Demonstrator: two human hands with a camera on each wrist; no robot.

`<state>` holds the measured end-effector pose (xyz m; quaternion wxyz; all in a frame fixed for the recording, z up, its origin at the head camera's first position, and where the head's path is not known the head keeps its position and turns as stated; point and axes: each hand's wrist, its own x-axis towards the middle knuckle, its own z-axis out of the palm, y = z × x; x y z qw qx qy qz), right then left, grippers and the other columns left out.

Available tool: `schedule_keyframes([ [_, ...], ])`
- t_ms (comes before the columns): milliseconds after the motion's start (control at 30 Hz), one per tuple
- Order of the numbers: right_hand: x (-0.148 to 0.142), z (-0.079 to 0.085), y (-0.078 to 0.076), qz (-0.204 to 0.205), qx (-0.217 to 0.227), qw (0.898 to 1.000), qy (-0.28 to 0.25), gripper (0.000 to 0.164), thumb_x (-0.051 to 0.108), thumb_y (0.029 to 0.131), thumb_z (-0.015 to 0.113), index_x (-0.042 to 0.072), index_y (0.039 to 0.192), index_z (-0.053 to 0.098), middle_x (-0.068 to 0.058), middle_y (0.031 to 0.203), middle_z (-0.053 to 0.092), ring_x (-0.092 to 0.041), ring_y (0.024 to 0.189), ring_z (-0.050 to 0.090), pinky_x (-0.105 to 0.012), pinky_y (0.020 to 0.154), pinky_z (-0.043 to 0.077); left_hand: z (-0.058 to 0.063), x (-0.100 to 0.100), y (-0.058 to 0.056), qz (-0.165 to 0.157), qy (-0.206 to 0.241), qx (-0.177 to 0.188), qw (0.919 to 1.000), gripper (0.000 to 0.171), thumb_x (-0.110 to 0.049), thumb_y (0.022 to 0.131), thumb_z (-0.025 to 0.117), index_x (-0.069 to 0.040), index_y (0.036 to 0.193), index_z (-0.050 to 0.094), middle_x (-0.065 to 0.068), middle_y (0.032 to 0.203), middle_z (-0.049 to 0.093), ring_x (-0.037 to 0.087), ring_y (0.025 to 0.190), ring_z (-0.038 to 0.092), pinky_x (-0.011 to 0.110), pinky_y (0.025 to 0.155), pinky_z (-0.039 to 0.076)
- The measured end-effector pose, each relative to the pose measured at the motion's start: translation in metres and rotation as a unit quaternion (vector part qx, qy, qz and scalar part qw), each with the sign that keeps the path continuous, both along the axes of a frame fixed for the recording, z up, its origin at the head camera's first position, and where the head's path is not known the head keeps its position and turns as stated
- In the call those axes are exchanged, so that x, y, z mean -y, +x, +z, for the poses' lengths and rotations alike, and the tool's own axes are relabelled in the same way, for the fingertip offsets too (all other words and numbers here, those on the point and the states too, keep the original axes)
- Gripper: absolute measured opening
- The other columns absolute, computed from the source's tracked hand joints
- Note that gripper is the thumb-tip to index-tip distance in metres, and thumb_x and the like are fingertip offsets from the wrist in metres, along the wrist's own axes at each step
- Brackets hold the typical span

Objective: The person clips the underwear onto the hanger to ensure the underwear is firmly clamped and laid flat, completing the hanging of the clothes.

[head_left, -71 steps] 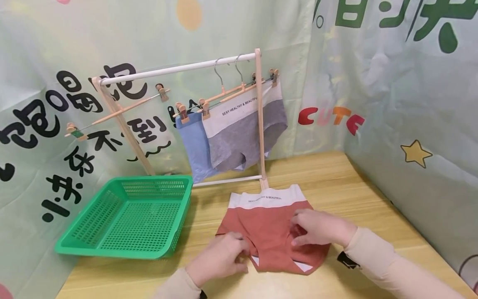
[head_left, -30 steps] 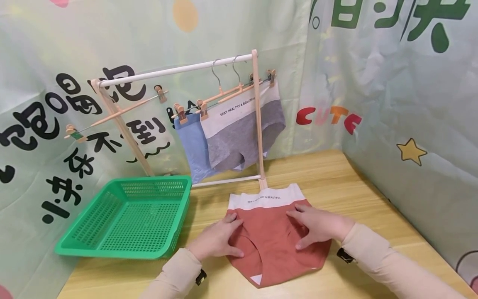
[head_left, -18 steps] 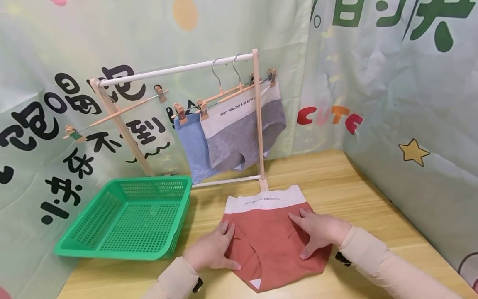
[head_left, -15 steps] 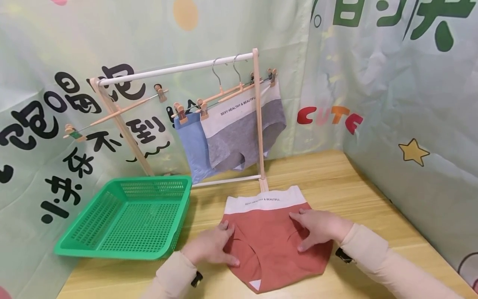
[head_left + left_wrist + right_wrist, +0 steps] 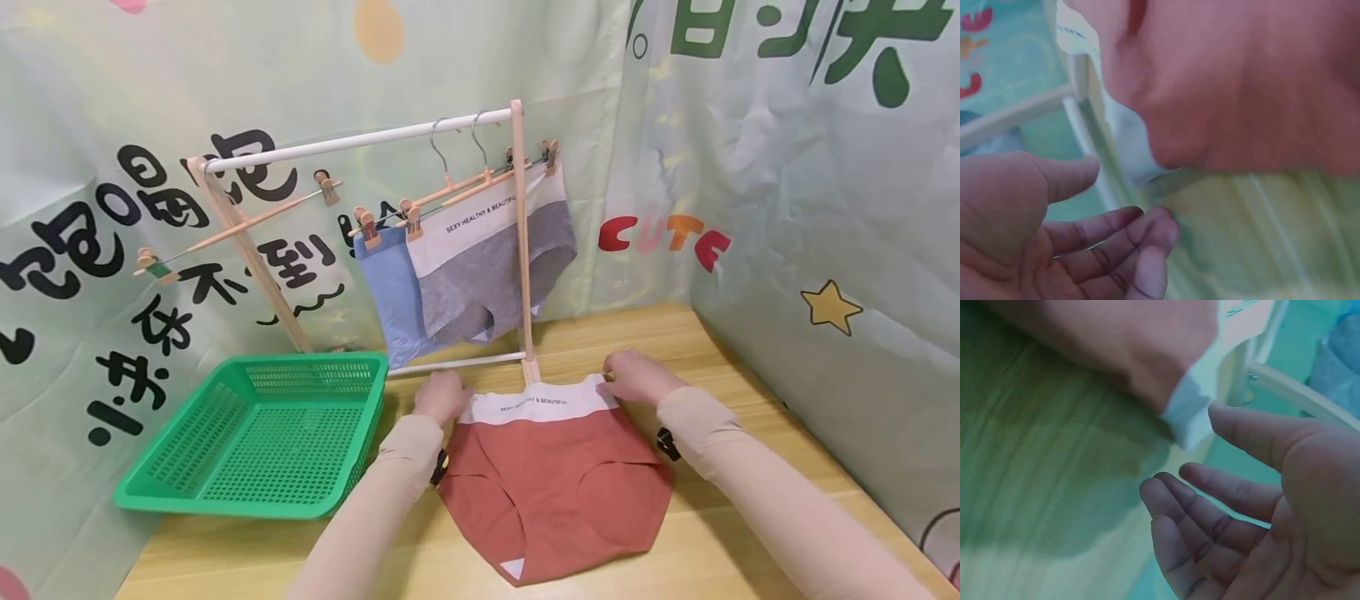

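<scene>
Rust-red underpants (image 5: pixel 555 492) with a white printed waistband (image 5: pixel 532 407) lie front up on the wooden table. At the waistband's left corner is my left hand (image 5: pixel 442 395); in the left wrist view its thumb and loosely bent fingers (image 5: pixel 1094 228) are spread apart, near the white edge, holding nothing. My right hand (image 5: pixel 641 377) is at the opposite corner. The right wrist view shows its thumb tip right at the waistband edge (image 5: pixel 1194 415), with the fingers (image 5: pixel 1172 503) apart from it below.
Behind, a rack (image 5: pixel 360 140) carries blue underpants (image 5: pixel 390 287) and grey underpants (image 5: pixel 468 292) on clip hangers. Another clip hanger (image 5: pixel 247 223) on its left bears no garment. A green basket (image 5: pixel 232 507) stands left on the table (image 5: pixel 750 500); printed curtains enclose the back and sides.
Both hands have moved from the sides of the red underpants up to the waistband corners. Earlier they smoothed the leg area, and the lower edge spread out toward me.
</scene>
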<state>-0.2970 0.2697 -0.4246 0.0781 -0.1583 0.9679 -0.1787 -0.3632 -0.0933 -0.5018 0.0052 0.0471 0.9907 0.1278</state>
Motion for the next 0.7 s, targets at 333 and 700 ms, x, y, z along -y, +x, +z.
schedule_keyframes([
  [333, -0.005, -0.024, -0.023, -0.037, 0.034, 0.996, -0.074, 0.057, 0.019, 0.098, 0.075, 0.022, 0.055, 0.038, 0.010, 0.055, 0.026, -0.008, 0.052, 0.026, -0.025, 0.056, 0.029, -0.037, 0.012, -0.030, -0.021, 0.075, -0.008, 0.9969, 0.032, -0.029, 0.090, 0.070, -0.020, 0.065, 0.053, 0.001, 0.071, 0.056, 0.021, 0.067, 0.051, 0.038, 0.062, 0.047],
  [700, -0.025, 0.001, 0.002, -0.030, -0.023, 0.984, -0.172, 0.021, 0.019, 0.100, 0.075, 0.003, 0.090, 0.067, -0.003, 0.076, 0.064, -0.014, 0.070, 0.054, -0.030, 0.064, 0.045, 0.069, 0.000, 0.074, 0.016, 0.287, -0.029, 0.9572, 0.009, -0.009, 0.104, 0.066, -0.002, 0.099, 0.065, 0.008, 0.074, 0.067, 0.026, 0.056, 0.070, 0.026, 0.054, 0.050],
])
